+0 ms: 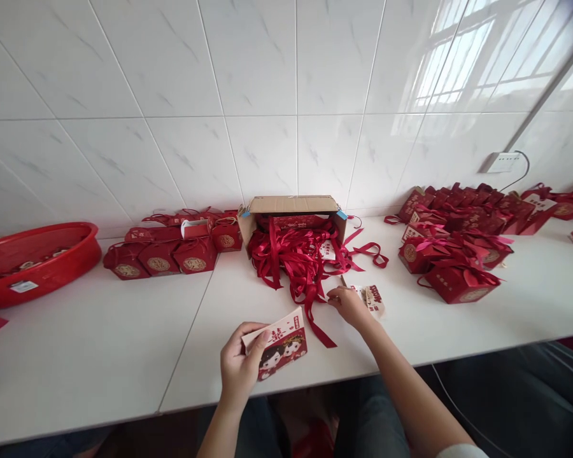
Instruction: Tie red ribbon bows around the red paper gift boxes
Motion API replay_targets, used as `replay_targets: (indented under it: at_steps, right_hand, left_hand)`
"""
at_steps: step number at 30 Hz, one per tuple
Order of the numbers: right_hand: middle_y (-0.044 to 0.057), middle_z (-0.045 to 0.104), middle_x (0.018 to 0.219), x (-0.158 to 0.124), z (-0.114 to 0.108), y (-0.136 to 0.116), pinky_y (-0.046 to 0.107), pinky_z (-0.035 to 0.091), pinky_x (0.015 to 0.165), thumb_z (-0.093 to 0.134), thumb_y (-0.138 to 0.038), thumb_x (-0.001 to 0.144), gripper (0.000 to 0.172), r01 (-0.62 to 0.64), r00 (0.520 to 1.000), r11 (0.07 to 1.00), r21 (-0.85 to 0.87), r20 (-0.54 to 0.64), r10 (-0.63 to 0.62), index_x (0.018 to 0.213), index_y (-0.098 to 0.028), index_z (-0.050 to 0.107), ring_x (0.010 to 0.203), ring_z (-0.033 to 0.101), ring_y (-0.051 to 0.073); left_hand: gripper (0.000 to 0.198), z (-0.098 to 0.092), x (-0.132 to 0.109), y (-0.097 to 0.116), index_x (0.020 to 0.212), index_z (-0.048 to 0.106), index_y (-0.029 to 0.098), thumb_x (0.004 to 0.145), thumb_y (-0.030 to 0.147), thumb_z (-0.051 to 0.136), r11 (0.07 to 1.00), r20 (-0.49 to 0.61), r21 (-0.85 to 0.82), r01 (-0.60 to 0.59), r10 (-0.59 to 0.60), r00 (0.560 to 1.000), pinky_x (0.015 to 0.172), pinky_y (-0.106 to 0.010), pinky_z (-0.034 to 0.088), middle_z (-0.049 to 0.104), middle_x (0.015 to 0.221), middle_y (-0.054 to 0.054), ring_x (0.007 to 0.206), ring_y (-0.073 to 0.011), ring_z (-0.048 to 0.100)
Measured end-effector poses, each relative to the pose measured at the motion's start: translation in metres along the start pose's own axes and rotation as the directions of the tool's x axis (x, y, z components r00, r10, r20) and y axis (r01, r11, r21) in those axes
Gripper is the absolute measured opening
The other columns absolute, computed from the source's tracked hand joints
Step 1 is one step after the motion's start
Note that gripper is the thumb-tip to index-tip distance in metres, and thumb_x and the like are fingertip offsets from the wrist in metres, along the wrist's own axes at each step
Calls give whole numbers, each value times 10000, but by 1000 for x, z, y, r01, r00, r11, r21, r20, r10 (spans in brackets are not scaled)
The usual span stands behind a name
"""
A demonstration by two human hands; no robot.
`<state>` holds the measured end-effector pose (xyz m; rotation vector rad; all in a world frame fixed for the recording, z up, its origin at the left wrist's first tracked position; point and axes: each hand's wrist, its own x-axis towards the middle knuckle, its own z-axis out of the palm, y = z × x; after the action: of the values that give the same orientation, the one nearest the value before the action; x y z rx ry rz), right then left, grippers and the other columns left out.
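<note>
My left hand (241,362) is closed around a flat gift box (286,350), red and cream, printed with a cartoon couple and held tilted above the table's front. My right hand (348,304) reaches to the front of a heap of red ribbons (298,257), its thumb and fingertips pinched at a ribbon's edge. The heap spills from a cardboard box (291,204) lying on its side against the wall. Just behind the right hand, the tip of a thin dark object (343,280) shows. Beside that hand lies a small printed cream-and-red piece (373,298).
At left, several red gift boxes (157,259) stand in rows near a large red basin (38,264). More ribbon-tied boxes (463,280) crowd the right side. Behind is a tiled wall with a power strip (501,162). The white table's (114,356) front edge is near my legs.
</note>
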<state>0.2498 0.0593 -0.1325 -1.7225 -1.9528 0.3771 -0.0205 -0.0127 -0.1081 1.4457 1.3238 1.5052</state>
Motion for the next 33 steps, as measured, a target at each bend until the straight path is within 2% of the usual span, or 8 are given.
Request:
replay_targets:
  at_steps: [5, 9, 13, 16, 22, 25, 29, 33]
  right_hand:
    - [47, 706, 927, -22, -26, -11, 321, 480, 742, 577, -335, 886, 182, -11, 982, 999, 41, -188, 19, 896, -231, 725, 838, 639, 208]
    - [33, 702, 835, -47, -44, -33, 327, 486, 723, 644, -329, 851, 119, 226, 894, 951, 209, -433, -117, 819, -239, 714, 770, 631, 186]
    - [20, 707, 839, -71, -54, -66, 330, 486, 744, 662, -165, 840, 120, 559, 801, 730, 393, -484, -352, 893, -259, 714, 785, 633, 167]
    - [23, 705, 839, -83, -53, -87, 332, 473, 692, 662, -157, 840, 161, 628, 778, 548, 553, -475, -412, 910, -285, 729, 774, 613, 170]
    - [0, 660, 703, -92, -27, -102, 314, 416, 623, 747, -322, 772, 70, 404, 912, 179, 897, -381, -153, 837, -342, 734, 684, 544, 162]
    - [-7, 589, 622, -96, -15, -106, 286, 386, 600, 750, -416, 747, 91, 259, 961, -40, 965, -261, -88, 770, -332, 723, 646, 490, 148]
    - [-23, 509, 599, -101, -9, -116, 253, 368, 602, 787, -436, 696, 142, 128, 987, -175, 976, -143, -75, 719, -316, 715, 621, 451, 124]
    - [-19, 506, 633, -105, -5, -123, 245, 387, 633, 808, -431, 669, 156, 25, 995, -231, 973, -46, -87, 703, -302, 728, 654, 466, 120]
  left_hand:
    - [261, 7, 1, -1, 810, 638, 171, 765, 423, 688, 999, -40, -27, -19, 18, 999, 664, -235, 545, 690, 815, -46, 745, -180, 671]
    - [261, 8, -1, -2, 841, 632, 173, 783, 424, 673, 999, -52, -44, -29, 27, 998, 702, -242, 545, 686, 858, -55, 789, -183, 668]
    - [277, 12, -5, -3, 843, 614, 172, 787, 438, 670, 999, -54, -50, -18, 16, 998, 728, -260, 542, 668, 880, -62, 815, -190, 659]
    - [291, 21, -7, -2, 870, 601, 172, 793, 444, 668, 999, -79, -34, 6, -8, 997, 774, -291, 539, 661, 883, -65, 829, -197, 654]
    - [432, 26, -6, 20, 1217, 496, 212, 835, 344, 648, 970, -37, 124, -210, 216, 976, 894, -381, 508, 599, 1162, -116, 1070, -242, 595]
    - [332, 12, -11, 47, 1155, 585, 247, 830, 219, 648, 813, 73, 297, -501, 504, 861, 1047, -469, 379, 515, 1292, -101, 1250, -280, 445]
    - [282, 2, -21, 76, 1101, 642, 283, 837, 183, 632, 682, 404, 205, -702, 594, 696, 1013, -466, 401, 570, 1206, -67, 1217, -277, 450]
    - [314, 7, -24, 80, 1128, 638, 286, 841, 159, 615, 669, 457, 174, -723, 595, 661, 1004, -470, 405, 575, 1212, -66, 1212, -273, 438]
